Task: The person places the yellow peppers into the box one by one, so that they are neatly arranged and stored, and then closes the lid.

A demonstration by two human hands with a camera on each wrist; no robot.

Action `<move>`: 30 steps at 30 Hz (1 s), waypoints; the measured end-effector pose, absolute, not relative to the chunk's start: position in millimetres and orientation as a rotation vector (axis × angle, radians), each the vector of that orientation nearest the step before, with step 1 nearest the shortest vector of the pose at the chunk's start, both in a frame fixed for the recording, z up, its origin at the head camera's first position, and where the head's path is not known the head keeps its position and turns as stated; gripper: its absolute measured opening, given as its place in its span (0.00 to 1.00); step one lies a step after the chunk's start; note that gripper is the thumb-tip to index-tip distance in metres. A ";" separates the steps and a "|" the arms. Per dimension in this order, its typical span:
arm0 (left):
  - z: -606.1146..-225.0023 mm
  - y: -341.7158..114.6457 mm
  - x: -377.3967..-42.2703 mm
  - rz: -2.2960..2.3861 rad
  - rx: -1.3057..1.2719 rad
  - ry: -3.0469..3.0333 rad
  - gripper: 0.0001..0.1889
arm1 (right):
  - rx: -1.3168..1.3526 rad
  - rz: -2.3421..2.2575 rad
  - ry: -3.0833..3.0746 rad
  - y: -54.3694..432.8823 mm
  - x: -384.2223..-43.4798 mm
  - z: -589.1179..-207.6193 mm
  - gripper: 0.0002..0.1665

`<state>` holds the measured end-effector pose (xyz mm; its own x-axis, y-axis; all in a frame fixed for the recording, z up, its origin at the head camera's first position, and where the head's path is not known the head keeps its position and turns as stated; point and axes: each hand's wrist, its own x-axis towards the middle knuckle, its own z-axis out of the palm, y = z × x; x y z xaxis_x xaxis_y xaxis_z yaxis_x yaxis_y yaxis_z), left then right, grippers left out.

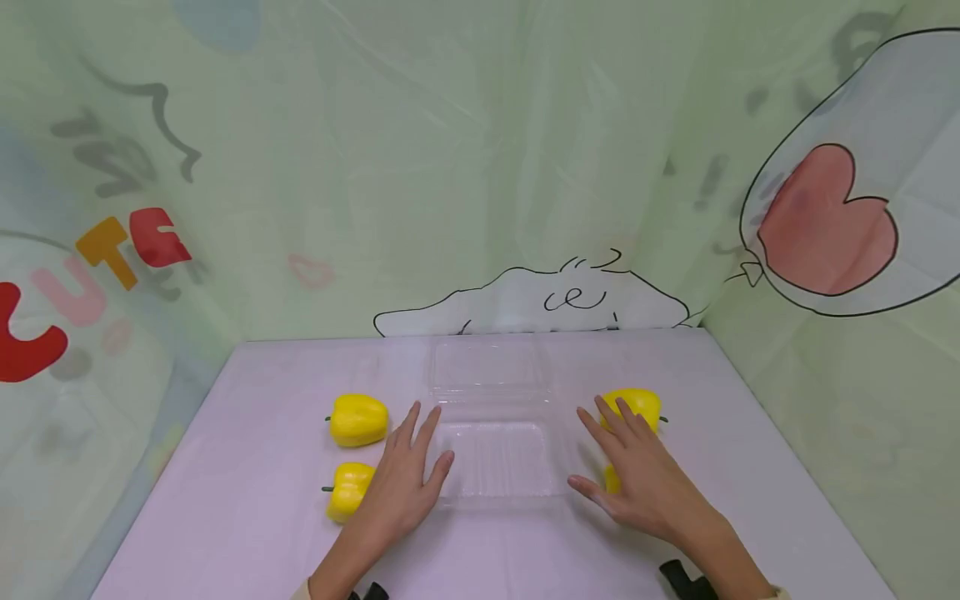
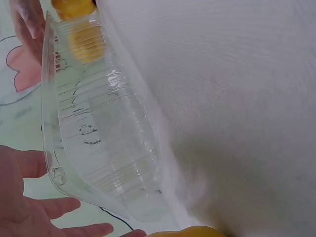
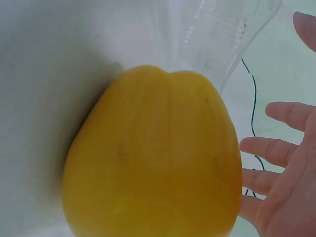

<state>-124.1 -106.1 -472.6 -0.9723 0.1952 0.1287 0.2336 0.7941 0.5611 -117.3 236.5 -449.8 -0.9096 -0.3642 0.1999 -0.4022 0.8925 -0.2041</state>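
**Left hand and right hand unloaded, flanking clear clamshell container**

Monitoring remotely, I logged both hands as grasping nothing, fingers spread and nearly straight. The clamshell container stood between them on the tabletop, lid laid back toward 12 o'clock.

Key relation, in my judgement: the container's base lay at 3 o'clock from the left hand and 9 o'clock from the right. The left was nearer; its thumb overlapped the base's edge in the head view, contact unconfirmed. The base faced upward, long axis 9 to 3 o'clock.

Yellow bell peppers, four. From the left hand: far-left pepper at 11 o'clock, near-left pepper at 9, partly covered. From the right: far-right pepper at 12, near-right pepper at 9, mostly hidden. Both left stems pointed to 9 o'clock, the far-right stem to 3; I could not see the fourth. Both far peppers' long axes ran 9 to 3. In the right wrist view I could not tell whether fingertips touched the foreground pepper.
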 end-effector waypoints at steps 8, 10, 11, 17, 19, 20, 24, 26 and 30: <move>-468.7 -109.4 -124.9 -1.276 -0.267 -2.890 0.32 | 0.609 0.451 -2.822 246.7 -116.6 -447.6 0.46; -468.5 -110.9 -125.5 -1.365 -0.254 -2.878 0.31 | 0.622 0.480 -2.792 249.7 -117.2 -447.4 0.43; -468.3 -111.7 -125.8 -1.404 -0.249 -2.874 0.30 | 0.627 0.488 -2.784 251.1 -117.6 -447.1 0.42; -468.2 -114.8 -126.8 -1.599 -0.196 -2.871 0.29 | 0.619 0.509 -2.803 260.6 -117.3 -447.4 0.33; -469.0 -114.9 -126.7 -1.636 -0.175 -2.869 0.30 | 0.607 0.517 -2.821 264.4 -116.6 -448.2 0.32; -469.5 -114.8 -126.7 -1.651 -0.167 -2.868 0.30 | 0.602 0.526 -2.831 266.3 -116.2 -448.4 0.31; -471.1 -113.8 -127.0 -1.708 -0.134 -2.876 0.31 | 0.585 0.576 -2.881 274.7 -115.7 -449.0 0.30; -471.7 -113.4 -127.7 -1.724 -0.123 -2.888 0.31 | 0.570 0.612 -2.906 279.2 -115.4 -449.2 0.29; -473.2 -113.2 -130.1 -1.749 -0.100 -2.896 0.32 | 0.521 0.668 -2.944 287.8 -114.1 -450.0 0.30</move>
